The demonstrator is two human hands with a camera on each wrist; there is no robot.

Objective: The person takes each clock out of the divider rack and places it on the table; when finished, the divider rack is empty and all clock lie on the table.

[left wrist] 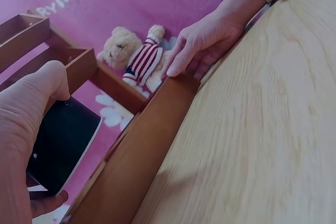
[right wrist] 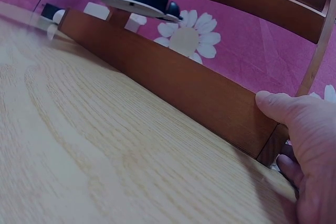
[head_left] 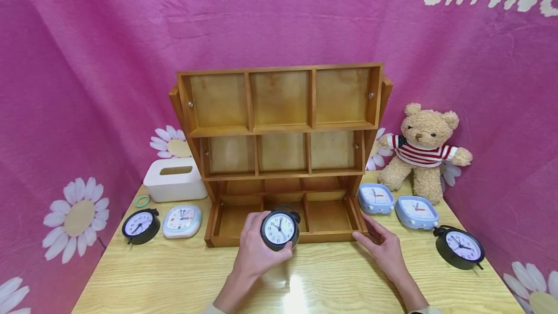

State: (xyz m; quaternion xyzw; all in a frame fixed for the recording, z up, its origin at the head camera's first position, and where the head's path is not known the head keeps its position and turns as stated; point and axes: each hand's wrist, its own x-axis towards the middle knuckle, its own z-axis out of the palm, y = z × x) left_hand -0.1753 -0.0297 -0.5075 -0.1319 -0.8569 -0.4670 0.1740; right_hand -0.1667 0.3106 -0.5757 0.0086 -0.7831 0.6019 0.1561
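Observation:
A round black alarm clock [head_left: 279, 229] with a white dial is held in my left hand [head_left: 253, 253], thumb at its lower edge and fingers round its far side. It is in front of the bottom row of a three-tiered wooden shelf [head_left: 279, 175], overlapping the middle compartment in the head view. My right hand [head_left: 385, 248] grips the shelf's front right corner, with the thumb on the front board [right wrist: 199, 90] and the other fingers round the side. The left wrist view shows the clock's dark casing [left wrist: 65, 142] between thumb and fingers. The shelf's compartments hold no clocks.
To the left stand another black alarm clock [head_left: 141, 227], a white and pale-blue clock [head_left: 182, 221], a white tissue box [head_left: 174, 185] and a green ring [head_left: 142, 201]. Right of the shelf are two blue clocks [head_left: 376, 198] [head_left: 417, 212], a third black clock [head_left: 458, 248] and a teddy bear [head_left: 420, 147].

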